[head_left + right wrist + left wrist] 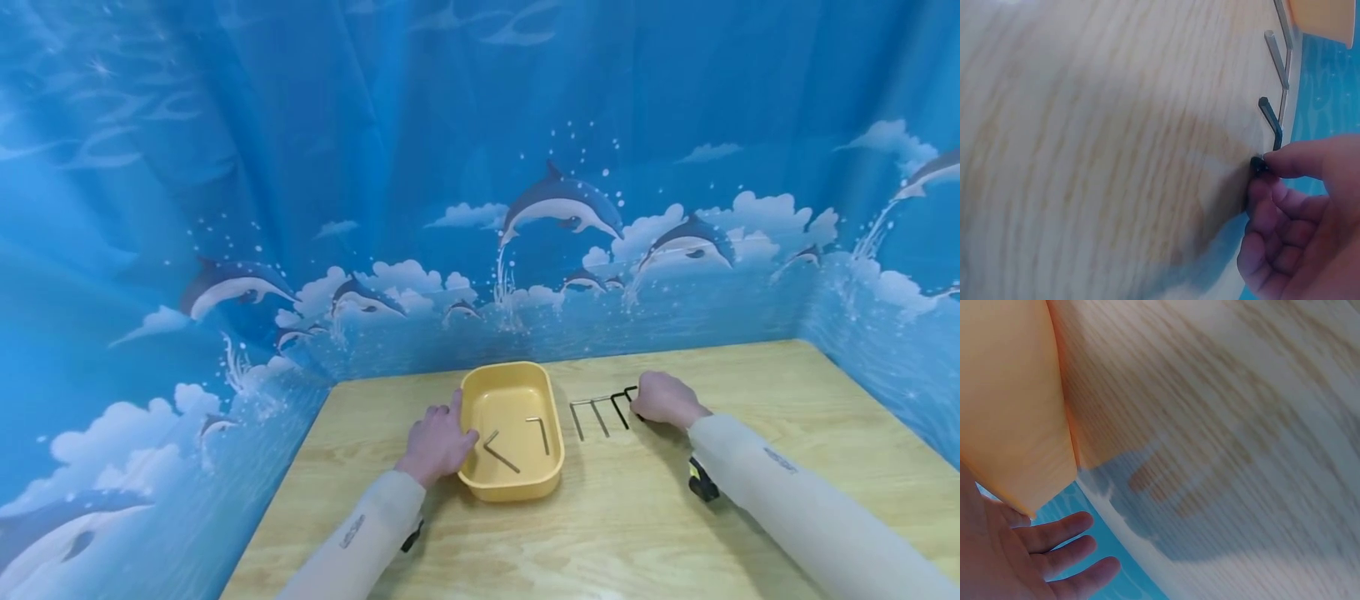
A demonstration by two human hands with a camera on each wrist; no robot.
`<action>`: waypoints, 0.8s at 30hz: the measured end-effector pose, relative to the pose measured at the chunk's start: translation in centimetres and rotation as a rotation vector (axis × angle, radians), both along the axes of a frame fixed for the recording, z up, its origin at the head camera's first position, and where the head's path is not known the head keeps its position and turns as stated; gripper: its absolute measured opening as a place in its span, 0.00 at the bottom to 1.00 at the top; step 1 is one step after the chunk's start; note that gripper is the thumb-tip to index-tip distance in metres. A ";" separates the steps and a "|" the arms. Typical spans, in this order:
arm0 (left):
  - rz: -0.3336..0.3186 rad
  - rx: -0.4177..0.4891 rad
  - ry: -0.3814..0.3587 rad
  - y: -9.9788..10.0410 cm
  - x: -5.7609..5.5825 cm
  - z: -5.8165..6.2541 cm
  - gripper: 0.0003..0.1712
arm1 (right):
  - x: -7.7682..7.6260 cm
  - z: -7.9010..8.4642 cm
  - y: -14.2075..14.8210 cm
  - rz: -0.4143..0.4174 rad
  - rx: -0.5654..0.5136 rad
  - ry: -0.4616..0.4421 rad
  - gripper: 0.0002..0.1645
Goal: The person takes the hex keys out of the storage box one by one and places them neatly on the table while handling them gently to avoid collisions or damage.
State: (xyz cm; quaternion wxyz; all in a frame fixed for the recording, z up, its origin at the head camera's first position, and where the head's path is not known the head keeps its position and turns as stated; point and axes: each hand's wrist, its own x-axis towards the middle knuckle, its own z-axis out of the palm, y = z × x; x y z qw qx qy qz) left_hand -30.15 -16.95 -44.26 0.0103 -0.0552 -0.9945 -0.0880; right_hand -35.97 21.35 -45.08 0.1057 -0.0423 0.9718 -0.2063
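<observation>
My right hand (pixel 663 398) pinches the end of a black hex key (pixel 1258 164) between thumb and fingers at the right end of a row on the table. Beside it lies another black hex key (pixel 619 410), then two silver hex keys (pixel 598 417), short arms toward the back. My left hand (pixel 438 442) rests at the left side of a yellow plastic bin (pixel 510 493), thumb over the rim. Its other fingers (pixel 1063 555) are extended and spread in the left wrist view. Inside the bin lie a hex key (pixel 501 457) at the left and another hex key (pixel 543 435) at the right.
The light wood-grain table (pixel 600 533) ends at the back against a blue curtain (pixel 420 167) printed with dolphins, which also hangs along the left and right sides. The bin stands near the back edge, left of the row.
</observation>
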 end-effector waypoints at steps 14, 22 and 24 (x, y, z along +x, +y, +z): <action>-0.002 -0.014 0.020 -0.1 -0.2 -0.2 0.46 | 0.7 -0.1 0.0 0.019 -0.001 0.005 0.26; 0.009 -0.009 0.013 -0.1 0.0 -0.3 0.46 | 0.8 -0.1 0.1 0.042 -0.014 0.002 0.27; 0.005 -0.010 0.011 0.0 0.1 -0.3 0.46 | 1.0 0.0 0.2 0.039 -0.011 -0.005 0.27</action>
